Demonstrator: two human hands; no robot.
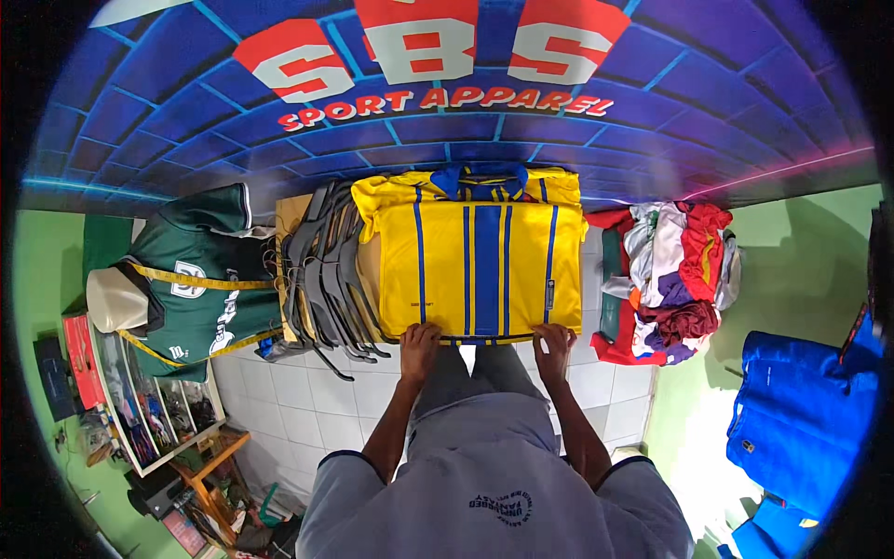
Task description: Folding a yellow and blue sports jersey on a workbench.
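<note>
A yellow jersey [442,265] with blue stripes lies on the table in front of me, its lower part turned up over its upper part. Its blue collar and short sleeves show along the far side. My left hand [421,347] is closed on the left part of the near edge, fingers over the cloth. Toward the right end of that same edge, my right hand [554,348] pinches the fabric between thumb and fingers. Both thumbs are partly hidden.
Black clothes hangers [321,270] lie heaped left of the jersey. Farther left is a mannequin [116,300] in a green shirt [200,270] with a yellow measuring tape [200,279]. At right sits a pile of mixed garments [670,279]; blue garments [792,419] hang beyond it.
</note>
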